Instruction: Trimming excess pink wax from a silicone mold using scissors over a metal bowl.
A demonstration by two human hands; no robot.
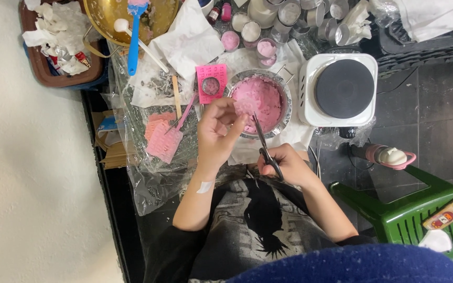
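Near the centre of the frame, the left hand (217, 131) pinches a small pale pink wax piece (243, 106) in curled fingers over the metal bowl (285, 91) of pink wax. Just right of it, the right hand (284, 165) is closed through the scissors (265, 144), whose blades point up toward those fingertips. A careless snip could nick a finger or drop the piece into the bowl.

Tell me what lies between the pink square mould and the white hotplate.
Head view: a round metal bowl of pink wax sits between pink square mould and white hotplate.

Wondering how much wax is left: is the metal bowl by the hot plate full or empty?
Nearly full: pink flaky material fills the metal bowl close to its rim.
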